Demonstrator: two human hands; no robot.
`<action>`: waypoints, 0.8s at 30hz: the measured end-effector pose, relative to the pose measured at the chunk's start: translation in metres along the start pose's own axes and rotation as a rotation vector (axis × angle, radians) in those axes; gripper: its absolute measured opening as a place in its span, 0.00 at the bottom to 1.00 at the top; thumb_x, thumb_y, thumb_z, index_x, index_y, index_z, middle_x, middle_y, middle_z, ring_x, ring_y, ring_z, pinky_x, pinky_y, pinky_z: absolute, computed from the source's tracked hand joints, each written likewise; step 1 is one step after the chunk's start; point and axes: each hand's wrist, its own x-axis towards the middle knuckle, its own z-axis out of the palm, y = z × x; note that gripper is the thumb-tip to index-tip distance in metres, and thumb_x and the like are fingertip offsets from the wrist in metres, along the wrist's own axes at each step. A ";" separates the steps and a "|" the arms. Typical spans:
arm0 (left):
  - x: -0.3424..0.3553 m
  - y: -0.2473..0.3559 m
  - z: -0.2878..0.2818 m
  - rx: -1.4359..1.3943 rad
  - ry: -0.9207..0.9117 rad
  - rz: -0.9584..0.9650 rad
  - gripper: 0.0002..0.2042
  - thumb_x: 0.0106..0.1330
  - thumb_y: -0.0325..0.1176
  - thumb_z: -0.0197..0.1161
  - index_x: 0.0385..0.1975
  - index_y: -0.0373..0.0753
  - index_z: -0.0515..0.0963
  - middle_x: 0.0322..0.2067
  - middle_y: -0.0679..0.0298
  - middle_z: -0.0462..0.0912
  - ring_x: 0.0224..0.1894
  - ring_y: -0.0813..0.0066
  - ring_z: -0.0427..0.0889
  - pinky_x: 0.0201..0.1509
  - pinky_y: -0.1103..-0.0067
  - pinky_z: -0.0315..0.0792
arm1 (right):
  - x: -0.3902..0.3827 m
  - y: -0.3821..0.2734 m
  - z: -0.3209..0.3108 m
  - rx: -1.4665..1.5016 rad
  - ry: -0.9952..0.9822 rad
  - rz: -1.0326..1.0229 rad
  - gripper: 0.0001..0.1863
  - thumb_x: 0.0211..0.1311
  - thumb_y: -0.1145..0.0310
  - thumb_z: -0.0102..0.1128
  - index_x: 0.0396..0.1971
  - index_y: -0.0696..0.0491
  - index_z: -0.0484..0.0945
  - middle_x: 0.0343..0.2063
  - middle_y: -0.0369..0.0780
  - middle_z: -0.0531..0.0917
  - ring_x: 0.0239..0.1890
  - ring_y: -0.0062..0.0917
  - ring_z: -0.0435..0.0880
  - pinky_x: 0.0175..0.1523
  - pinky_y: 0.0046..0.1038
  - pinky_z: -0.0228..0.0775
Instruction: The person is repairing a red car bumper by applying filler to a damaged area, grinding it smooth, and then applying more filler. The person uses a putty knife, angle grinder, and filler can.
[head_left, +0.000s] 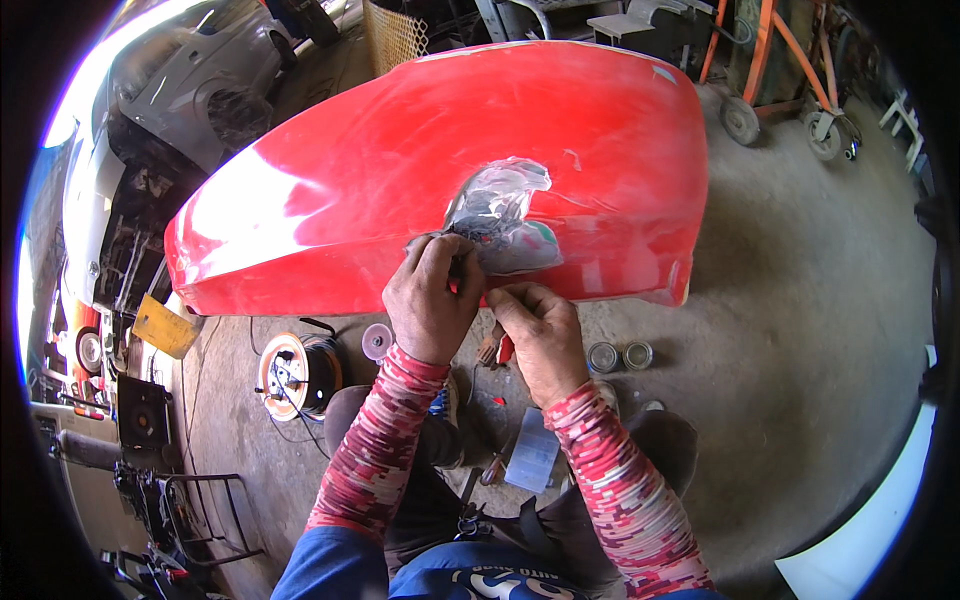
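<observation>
A large red car body panel (390, 150) lies across in front of me, with a rough patch of grey filler (495, 205) near its lower middle. My left hand (432, 295) is closed, its fingertips bent against the dark, ragged left edge of the patch. What those fingers pinch is hidden. Just to the right, my right hand (543, 335) is closed at the panel's lower edge, thumb and forefinger together. A small red piece (505, 348) shows under its palm; the rest of whatever it grips is covered by the fingers.
On the concrete floor stand a cable reel (287, 378), a purple disc (377, 341), two small cans (637, 355) and a bluish plastic box (533, 452). A grey car (170, 85) is at the far left. An orange wheeled frame (762, 60) stands at the far right.
</observation>
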 end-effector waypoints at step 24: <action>-0.005 0.000 0.012 -0.004 0.096 -0.062 0.08 0.62 0.23 0.72 0.40 0.34 0.83 0.35 0.53 0.86 0.35 0.57 0.88 0.41 0.70 0.81 | -0.007 -0.007 0.002 -0.027 -0.015 -0.004 0.13 0.74 0.65 0.67 0.36 0.61 0.86 0.27 0.31 0.83 0.31 0.13 0.74 0.37 0.25 0.71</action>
